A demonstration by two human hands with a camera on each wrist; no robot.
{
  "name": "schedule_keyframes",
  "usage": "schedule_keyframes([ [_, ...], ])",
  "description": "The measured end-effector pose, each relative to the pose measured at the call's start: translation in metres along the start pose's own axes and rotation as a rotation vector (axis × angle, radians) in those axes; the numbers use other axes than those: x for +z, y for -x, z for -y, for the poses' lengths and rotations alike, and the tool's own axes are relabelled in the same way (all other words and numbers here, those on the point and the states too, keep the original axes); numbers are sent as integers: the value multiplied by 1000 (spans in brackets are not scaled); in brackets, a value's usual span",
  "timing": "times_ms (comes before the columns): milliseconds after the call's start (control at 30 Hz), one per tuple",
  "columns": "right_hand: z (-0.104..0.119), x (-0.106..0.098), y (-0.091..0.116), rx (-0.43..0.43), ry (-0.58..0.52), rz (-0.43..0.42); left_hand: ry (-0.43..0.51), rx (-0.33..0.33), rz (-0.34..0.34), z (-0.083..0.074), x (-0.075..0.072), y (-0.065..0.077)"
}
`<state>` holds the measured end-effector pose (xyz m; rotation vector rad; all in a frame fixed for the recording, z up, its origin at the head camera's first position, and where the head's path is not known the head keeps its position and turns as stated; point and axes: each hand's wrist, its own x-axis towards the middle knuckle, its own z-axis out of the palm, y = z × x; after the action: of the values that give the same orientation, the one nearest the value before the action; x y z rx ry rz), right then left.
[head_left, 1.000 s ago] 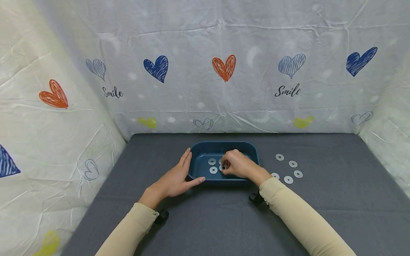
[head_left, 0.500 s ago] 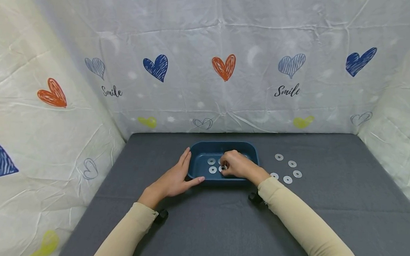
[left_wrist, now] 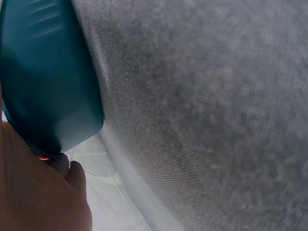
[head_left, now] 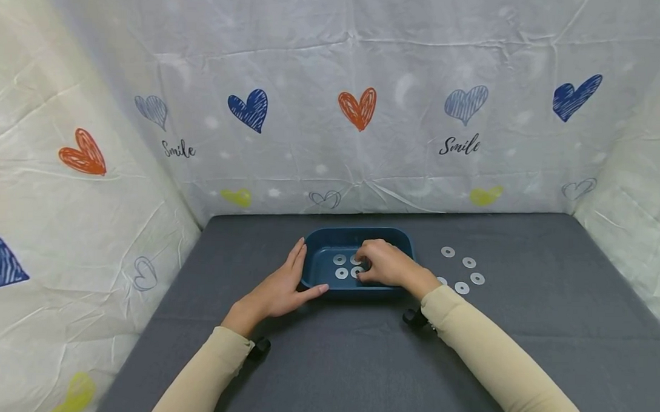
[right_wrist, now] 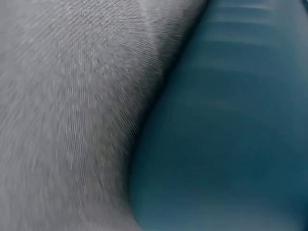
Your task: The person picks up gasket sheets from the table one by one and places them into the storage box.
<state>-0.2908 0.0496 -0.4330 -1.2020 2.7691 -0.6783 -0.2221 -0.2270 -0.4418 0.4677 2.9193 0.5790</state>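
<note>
A dark blue rectangular tray [head_left: 323, 245] lies on the table, with several flat silver washers [head_left: 341, 273] on its floor. My left hand [head_left: 278, 292] rests against the tray's left end, its fingers straight along the outer wall and thumb at the front rim. My right hand [head_left: 388, 265] is inside the tray, reaching over the front right part of the rim. Its thumb and index finger are bent and stand apart beside a washer [head_left: 356, 272] on the floor. The right wrist view shows only the blurred tray wall [right_wrist: 221, 134] and cloth; that hand's fingers are out of it.
Several more washers [head_left: 462, 288] lie loosely grouped on the grey cloth [head_left: 523, 310] right of the tray, one partly behind the right wrist. A white sheet [head_left: 288, 156] with printed hearts hangs behind the table and along both sides.
The right hand's thumb and index finger have parted and drawn slightly right, leaving the washer in view on the tray floor. The left hand stays against the tray.
</note>
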Motion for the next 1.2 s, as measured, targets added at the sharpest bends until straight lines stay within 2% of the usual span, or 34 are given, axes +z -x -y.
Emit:
schedule_keyframes([
  [367, 8, -22, 26, -4, 20, -23, -5, -14, -5, 1, 1, -1],
  [1200, -10, -46, 71, -14, 70, -95, 1, 11, -3, 1, 1, 0],
])
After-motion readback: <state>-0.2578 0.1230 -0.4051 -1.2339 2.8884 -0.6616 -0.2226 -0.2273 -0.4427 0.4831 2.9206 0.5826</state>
